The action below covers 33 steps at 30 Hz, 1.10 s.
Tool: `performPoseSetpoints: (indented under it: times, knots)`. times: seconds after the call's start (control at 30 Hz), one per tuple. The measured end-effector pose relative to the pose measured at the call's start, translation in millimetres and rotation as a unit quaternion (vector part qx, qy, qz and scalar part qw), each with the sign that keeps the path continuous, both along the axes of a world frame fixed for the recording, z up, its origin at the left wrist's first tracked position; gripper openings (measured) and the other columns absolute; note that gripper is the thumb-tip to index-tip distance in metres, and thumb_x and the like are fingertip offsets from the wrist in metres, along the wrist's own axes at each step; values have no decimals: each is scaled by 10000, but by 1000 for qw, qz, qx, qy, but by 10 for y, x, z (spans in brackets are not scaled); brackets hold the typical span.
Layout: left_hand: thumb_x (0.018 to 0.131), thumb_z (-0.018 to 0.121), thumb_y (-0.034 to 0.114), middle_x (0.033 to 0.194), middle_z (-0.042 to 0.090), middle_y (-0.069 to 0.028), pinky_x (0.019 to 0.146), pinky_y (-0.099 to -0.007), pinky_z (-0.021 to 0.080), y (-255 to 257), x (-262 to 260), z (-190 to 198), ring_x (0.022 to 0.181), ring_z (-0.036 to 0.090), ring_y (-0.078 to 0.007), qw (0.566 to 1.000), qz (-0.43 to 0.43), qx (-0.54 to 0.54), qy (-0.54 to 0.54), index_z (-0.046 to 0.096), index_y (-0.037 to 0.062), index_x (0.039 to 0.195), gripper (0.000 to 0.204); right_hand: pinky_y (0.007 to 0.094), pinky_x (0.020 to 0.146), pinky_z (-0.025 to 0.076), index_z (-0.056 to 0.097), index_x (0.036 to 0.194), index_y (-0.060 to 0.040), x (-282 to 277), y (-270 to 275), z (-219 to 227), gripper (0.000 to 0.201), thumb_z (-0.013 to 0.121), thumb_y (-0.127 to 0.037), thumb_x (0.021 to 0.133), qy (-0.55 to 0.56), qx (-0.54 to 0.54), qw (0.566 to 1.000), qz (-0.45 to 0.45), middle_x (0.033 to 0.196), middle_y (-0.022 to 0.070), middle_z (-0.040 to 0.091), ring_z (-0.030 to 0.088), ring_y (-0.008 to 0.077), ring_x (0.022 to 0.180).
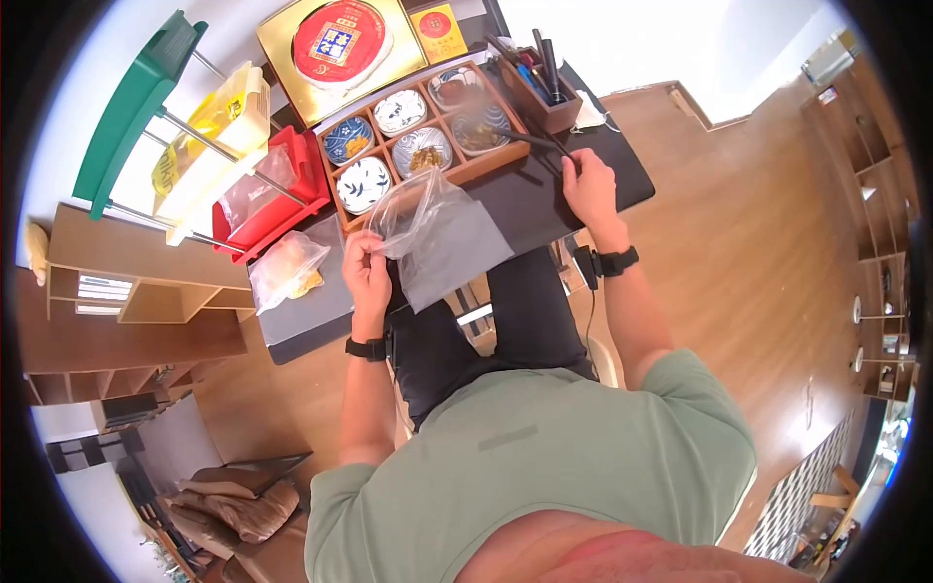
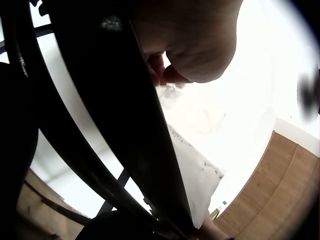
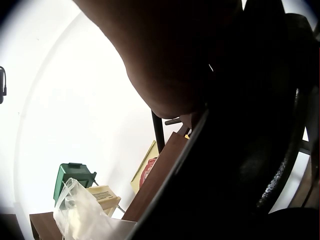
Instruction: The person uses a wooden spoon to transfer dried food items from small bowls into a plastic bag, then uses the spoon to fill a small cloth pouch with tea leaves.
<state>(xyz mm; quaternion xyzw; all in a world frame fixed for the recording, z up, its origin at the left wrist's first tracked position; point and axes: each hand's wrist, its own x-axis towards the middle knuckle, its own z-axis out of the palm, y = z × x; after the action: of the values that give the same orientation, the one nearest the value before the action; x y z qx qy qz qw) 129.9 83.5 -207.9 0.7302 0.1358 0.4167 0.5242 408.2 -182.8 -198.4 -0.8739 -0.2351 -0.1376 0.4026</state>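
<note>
My left hand pinches the edge of a clear plastic bag, held over a grey sheet at the table's front edge. Its far part reaches close to the wooden compartment tray. In the right wrist view the bag shows at lower left. My right hand grips a slim black utensil, which points left over the tray's right end. Small patterned bowls fill the tray; one bowl has yellow-brown pieces in it, and another, a blue bowl, has an orange piece.
Behind the tray stands a gold box with a red round package. A pen holder is at the back right. To the left rise stacked green, yellow and red bins. A filled plastic bag lies at front left.
</note>
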Motion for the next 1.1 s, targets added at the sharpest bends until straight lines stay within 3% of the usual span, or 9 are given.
performPoseSetpoints:
  times: [0.17,0.27,0.43,0.63,0.77,0.87,0.93,1.0,1.1]
  knots:
    - [859,547,-74,995,609,-100,825,-303,471,65,-31,2,928,593,-209,996,1,86,23,614,15,940,138,399,710,566,715,982,-48,-129,-255,-3,161,685,-198,931,-85,55,995,-15,922,161,724,717,352,806]
    - [826,566,-66,1007,604,-120,817,-323,489,24,-36,94,930,602,-238,992,-6,124,18,613,7,951,152,321,664,569,706,1017,-12,-195,-498,-262,144,722,-126,931,-83,135,984,-78,846,125,738,730,202,730]
    - [812,595,-44,1015,595,-151,815,-352,496,-31,-68,202,926,605,-285,988,-15,150,38,605,1,948,143,195,575,451,681,1009,27,-270,-663,-136,133,708,-88,948,-99,235,966,-47,743,-24,640,520,25,628]
    - [804,594,-49,1027,587,-185,810,-394,508,-69,-72,235,926,601,-349,976,-22,213,33,603,-6,941,145,195,573,471,732,1055,45,-401,-234,695,181,751,-38,895,104,264,949,139,772,26,686,594,58,633]
    - [805,589,-61,1030,586,-192,820,-399,510,-74,-88,233,939,602,-358,977,-22,208,32,607,-9,945,150,198,576,483,749,1045,52,-270,253,950,211,787,-20,851,185,253,936,162,784,49,702,620,78,632]
    - [811,590,-62,1033,585,-194,803,-396,512,-56,-91,198,934,603,-352,975,-12,218,28,606,-7,949,150,224,577,481,743,1046,62,-87,578,872,224,789,17,832,218,337,880,255,783,67,706,622,100,624]
    - [817,593,-59,1034,585,-193,801,-397,511,-39,-81,197,935,603,-349,975,-16,222,21,606,-5,950,144,239,569,471,740,1010,58,1,745,753,169,774,26,848,290,451,780,322,785,69,703,613,109,618]
    - [823,597,-55,1034,585,-193,800,-398,511,-51,-81,215,936,603,-347,974,-20,226,18,607,-3,950,138,245,562,469,733,992,50,63,869,628,140,769,28,858,326,495,730,342,780,63,694,606,119,613]
    - [839,606,-40,1032,584,-184,800,-388,504,-41,-91,286,939,601,-344,977,-46,205,34,606,0,944,112,273,566,474,693,1035,13,112,1011,615,117,709,-46,935,347,491,722,343,741,43,641,594,137,617]
